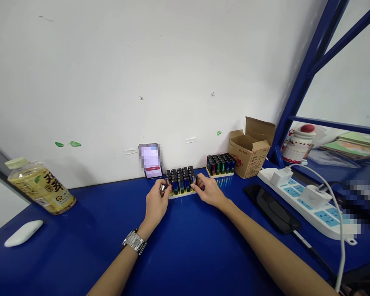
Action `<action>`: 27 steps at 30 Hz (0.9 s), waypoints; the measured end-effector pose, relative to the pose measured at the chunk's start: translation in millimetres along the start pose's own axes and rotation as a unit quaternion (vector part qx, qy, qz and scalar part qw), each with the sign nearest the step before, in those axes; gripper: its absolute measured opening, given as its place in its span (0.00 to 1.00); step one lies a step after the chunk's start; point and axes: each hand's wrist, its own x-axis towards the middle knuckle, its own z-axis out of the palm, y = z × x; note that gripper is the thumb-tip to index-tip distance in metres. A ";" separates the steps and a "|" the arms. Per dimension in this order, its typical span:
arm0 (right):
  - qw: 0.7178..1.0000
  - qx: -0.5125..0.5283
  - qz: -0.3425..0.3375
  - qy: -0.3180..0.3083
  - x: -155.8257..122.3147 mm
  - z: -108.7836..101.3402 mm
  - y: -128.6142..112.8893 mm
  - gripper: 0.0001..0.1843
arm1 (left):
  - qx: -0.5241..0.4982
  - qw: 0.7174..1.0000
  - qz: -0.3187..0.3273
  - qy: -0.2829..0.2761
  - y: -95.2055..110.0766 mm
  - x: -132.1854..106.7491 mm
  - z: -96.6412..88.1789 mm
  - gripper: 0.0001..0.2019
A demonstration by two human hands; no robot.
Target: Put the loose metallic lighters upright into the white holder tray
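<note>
A white tray (181, 195) holds several rows of upright lighters (180, 186) with dark tops and blue and yellow bodies. At its left end my left hand (156, 201) is closed, with a shiny-topped lighter (163, 188) between thumb and fingers. My right hand (211, 192) is closed at the front right corner, thumb and fingers pinched about a lighter there. The fingers partly hide both held lighters and the tray's ends. A silver watch (135, 241) is on my left wrist.
A second tray of red, green and blue lighters (221, 165) stands beside an open cardboard box (249, 150). An upright phone (151, 161) leans on the wall. Left are a drink bottle (43, 187) and a white mouse (24, 233); right, a black phone (271, 207) and power strip (305, 201).
</note>
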 end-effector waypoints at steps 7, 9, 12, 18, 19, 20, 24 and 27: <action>0.999 -0.001 0.017 0.037 2.1 11.1 -5.4 0.05 | 0.008 0.997 0.067 0.034 -3.4 -1.7 2.0 0.11; 0.995 0.008 0.009 0.098 2.1 9.6 -11.3 0.04 | 0.009 0.996 0.084 0.010 -3.4 -2.5 4.5 0.13; 0.986 0.030 0.005 0.166 2.5 7.7 -20.7 0.00 | 0.024 0.997 0.073 0.000 -2.9 -1.4 7.5 0.13; 0.995 -0.045 0.070 0.048 2.1 22.6 -26.7 0.05 | 0.004 0.998 0.068 0.005 -0.3 -0.1 6.0 0.10; 0.995 -0.055 0.078 0.035 2.1 26.3 -25.5 0.08 | -0.002 0.998 0.069 0.005 -0.2 -0.5 5.8 0.10; 0.994 -0.061 0.082 0.027 2.1 29.4 -23.8 0.09 | -0.004 0.998 0.066 0.005 -0.3 -1.0 5.9 0.10; 0.996 -0.059 0.049 0.041 3.1 33.4 -18.7 0.07 | 0.018 0.999 0.047 0.007 -0.2 -1.1 11.5 0.10; 0.994 -0.039 0.009 0.103 3.1 29.7 -22.1 0.10 | 0.028 0.998 0.032 0.036 3.7 1.2 19.1 0.11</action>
